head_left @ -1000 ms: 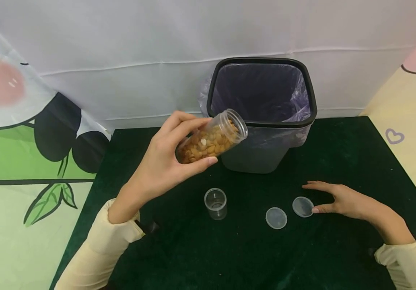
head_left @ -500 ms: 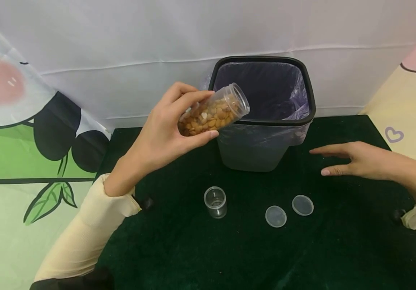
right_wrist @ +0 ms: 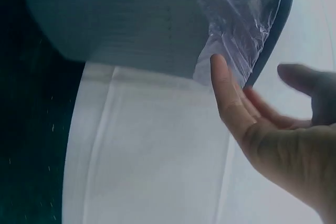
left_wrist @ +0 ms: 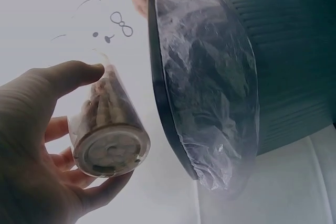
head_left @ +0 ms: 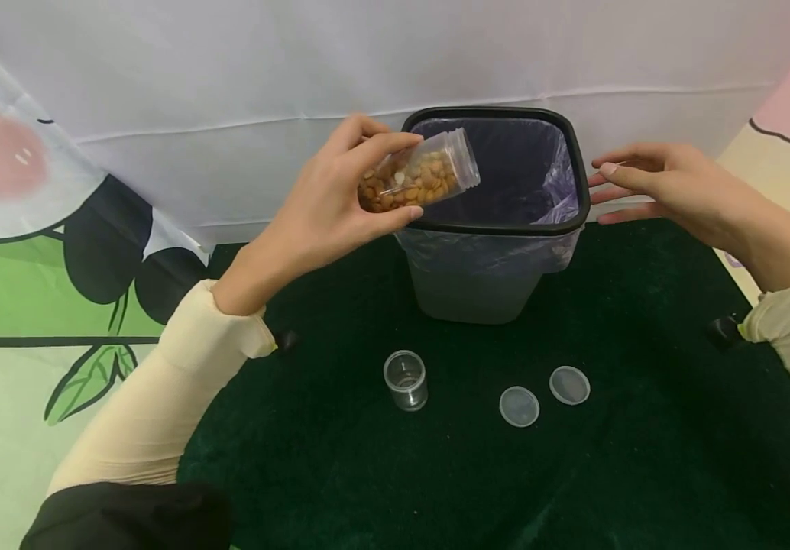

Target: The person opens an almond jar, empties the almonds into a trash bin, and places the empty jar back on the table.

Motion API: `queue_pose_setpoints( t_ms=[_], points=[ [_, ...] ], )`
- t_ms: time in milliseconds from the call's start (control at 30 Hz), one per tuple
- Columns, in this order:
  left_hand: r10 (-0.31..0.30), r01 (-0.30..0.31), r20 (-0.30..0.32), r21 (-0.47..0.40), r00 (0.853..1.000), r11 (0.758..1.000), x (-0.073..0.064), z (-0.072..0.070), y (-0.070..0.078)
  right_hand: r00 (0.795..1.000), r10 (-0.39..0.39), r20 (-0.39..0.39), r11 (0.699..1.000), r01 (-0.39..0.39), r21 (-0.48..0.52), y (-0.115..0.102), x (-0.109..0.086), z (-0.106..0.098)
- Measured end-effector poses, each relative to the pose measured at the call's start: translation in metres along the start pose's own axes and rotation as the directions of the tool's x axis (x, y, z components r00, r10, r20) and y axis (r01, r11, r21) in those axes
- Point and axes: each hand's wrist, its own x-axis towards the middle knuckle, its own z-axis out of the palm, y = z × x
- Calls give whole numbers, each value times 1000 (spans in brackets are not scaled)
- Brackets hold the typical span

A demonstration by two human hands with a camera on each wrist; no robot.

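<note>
My left hand (head_left: 340, 179) grips a clear plastic jar (head_left: 422, 172) partly filled with small orange-brown pieces. The jar is tilted, its uncovered mouth over the left part of the bin opening. In the left wrist view the jar's round base (left_wrist: 112, 150) faces the camera, with thumb and fingers around its sides. A trash bin (head_left: 477, 286) with a black rim and a clear liner bag (head_left: 560, 179) stands at the back of the table. My right hand (head_left: 670, 183) is beside the bin's right rim, fingers loosely spread, holding nothing.
An uncovered clear jar (head_left: 406, 380) stands upright on the dark green cloth (head_left: 340, 458). Two round translucent lids, a left lid (head_left: 519, 406) and a right lid (head_left: 570, 385), lie to its right. A white fabric backdrop (head_left: 230, 69) hangs behind the bin.
My left hand has raised the jar toward the bin and tipped it closer to level. My right hand has left the lids and moved up to the bin's right side.
</note>
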Motion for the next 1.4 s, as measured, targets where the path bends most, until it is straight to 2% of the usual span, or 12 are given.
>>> queue_pose_setpoints(
  t_ms=[67, 133, 233, 333, 400, 467, 567, 733, 933, 1133, 1233, 1400],
  points=[
    [-3, 2, 9, 18, 1000, 1000, 5, 0, -3, 998, 68, 15, 988, -69, 139, -2, 11, -4],
    [0, -1, 16, 38, 1000, 999, 9, 0, -6, 991, 131, 41, 946, -137, 294, -4, 22, -8],
    [19, -21, 21, 71, 1000, 997, 16, -1, -9, 975, 199, 99, 835, -221, 504, -7, 33, -12],
    [37, -40, 31, 109, 999, 993, 22, -1, -11, 958, 240, 157, 713, -284, 641, -8, 36, -13],
    [44, -49, 38, 125, 998, 991, 24, -1, -12, 949, 255, 187, 660, -312, 683, -8, 36, -13],
    [52, -58, 41, 147, 998, 987, 26, 0, -12, 943, 263, 205, 636, -330, 698, -9, 35, -10],
    [60, -67, 46, 187, 997, 980, 28, 0, -12, 938, 268, 220, 619, -343, 707, -9, 35, -6],
    [82, -96, 62, 258, 995, 962, 31, 2, -12, 939, 272, 211, 608, -337, 719, -9, 33, -2],
    [164, -174, 60, 329, 985, 928, 36, 8, -15, 946, 257, 195, 604, -315, 732, -8, 29, -1],
    [214, -220, 61, 405, 975, 887, 36, 9, -16, 950, 249, 190, 619, -306, 723, -11, 29, 1],
    [221, -224, 56, 419, 974, 880, 35, 9, -17, 950, 253, 182, 623, -304, 721, -13, 30, 3],
    [212, -215, 54, 412, 976, 885, 32, 9, -18, 948, 264, 176, 624, -307, 719, -13, 29, 6]
  ],
)
